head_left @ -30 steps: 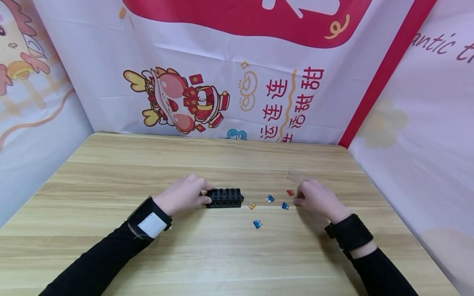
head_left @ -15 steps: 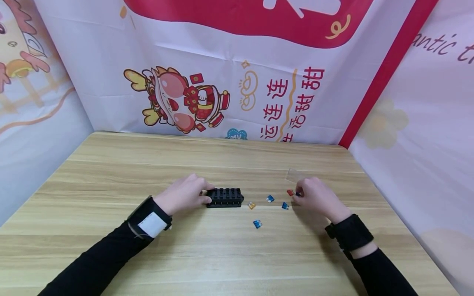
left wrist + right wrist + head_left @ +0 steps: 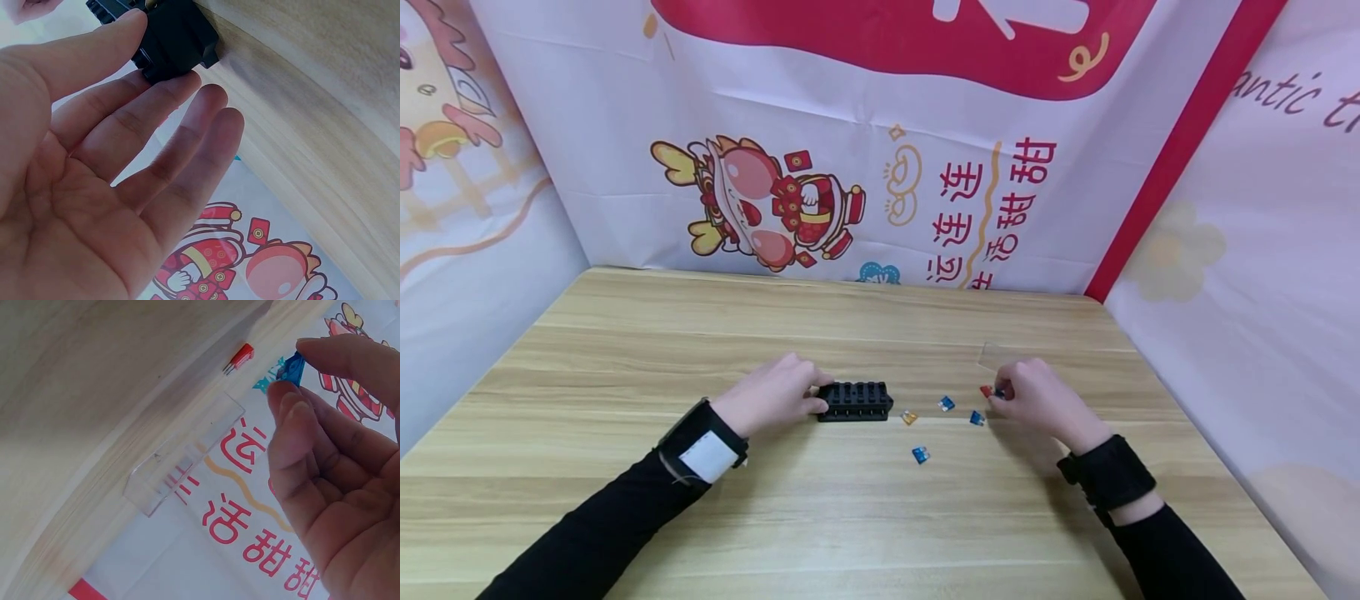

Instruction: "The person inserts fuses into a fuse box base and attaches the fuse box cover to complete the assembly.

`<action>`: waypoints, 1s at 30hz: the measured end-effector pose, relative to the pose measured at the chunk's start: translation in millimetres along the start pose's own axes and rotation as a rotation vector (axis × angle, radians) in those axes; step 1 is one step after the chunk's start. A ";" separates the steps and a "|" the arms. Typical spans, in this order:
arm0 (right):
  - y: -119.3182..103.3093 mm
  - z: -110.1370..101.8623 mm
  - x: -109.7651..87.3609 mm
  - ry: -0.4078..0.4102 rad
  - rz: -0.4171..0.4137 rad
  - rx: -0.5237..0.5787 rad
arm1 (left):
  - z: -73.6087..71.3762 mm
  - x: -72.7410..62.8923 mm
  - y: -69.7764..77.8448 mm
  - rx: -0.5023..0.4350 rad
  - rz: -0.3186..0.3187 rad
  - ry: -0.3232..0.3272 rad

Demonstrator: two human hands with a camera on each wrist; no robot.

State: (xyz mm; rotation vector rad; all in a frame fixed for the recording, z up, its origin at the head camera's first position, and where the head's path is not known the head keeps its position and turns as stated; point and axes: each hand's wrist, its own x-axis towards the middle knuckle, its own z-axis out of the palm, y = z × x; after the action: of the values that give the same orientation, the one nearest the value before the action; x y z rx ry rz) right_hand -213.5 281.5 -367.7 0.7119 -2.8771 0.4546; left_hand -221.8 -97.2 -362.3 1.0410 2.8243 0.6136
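In the head view a black fuse box [image 3: 856, 402] with a row of slots lies on the wooden table. My left hand [image 3: 773, 392] holds its left end, thumb on one side and fingertips on the other; the left wrist view shows the thumb over the black end [image 3: 181, 37] of the box, the two outer fingers off it. Between thumb and fingertips, my right hand [image 3: 1036, 400] pinches a blue blade fuse [image 3: 294, 369], clearest in the right wrist view. Just left of those fingertips is a red blade fuse [image 3: 986, 391].
Between the hands lie an orange blade fuse [image 3: 909, 417] and three blue ones, the nearest blue fuse [image 3: 921, 455] lying toward the front. Behind the right hand is a clear plastic cover [image 3: 995, 356]. A printed cloth [image 3: 880, 100] hangs along the table's back edge.
My right hand has picked up a blue blade fuse from near the red one and shifted slightly left. The left hand and fuse box stay as they were.
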 end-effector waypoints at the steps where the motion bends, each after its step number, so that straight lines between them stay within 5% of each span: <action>1: -1.0 -0.5 0.4 0.010 -0.017 0.011 | 0.1 0.0 -0.1 -0.002 0.010 0.004; 12: -14.4 -7.5 0.3 0.113 -0.175 0.133 | 0.0 -1.4 0.0 0.006 0.015 0.016; 30: -13.8 -5.3 0.1 0.091 -0.205 0.161 | 0.0 -0.6 0.8 -0.009 0.016 0.002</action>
State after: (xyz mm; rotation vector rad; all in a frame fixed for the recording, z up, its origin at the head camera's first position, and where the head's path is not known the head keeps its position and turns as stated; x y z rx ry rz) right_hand -206.7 271.6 -359.2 0.9730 -2.6689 0.6760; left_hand -220.9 -97.0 -362.1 1.0636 2.8150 0.6280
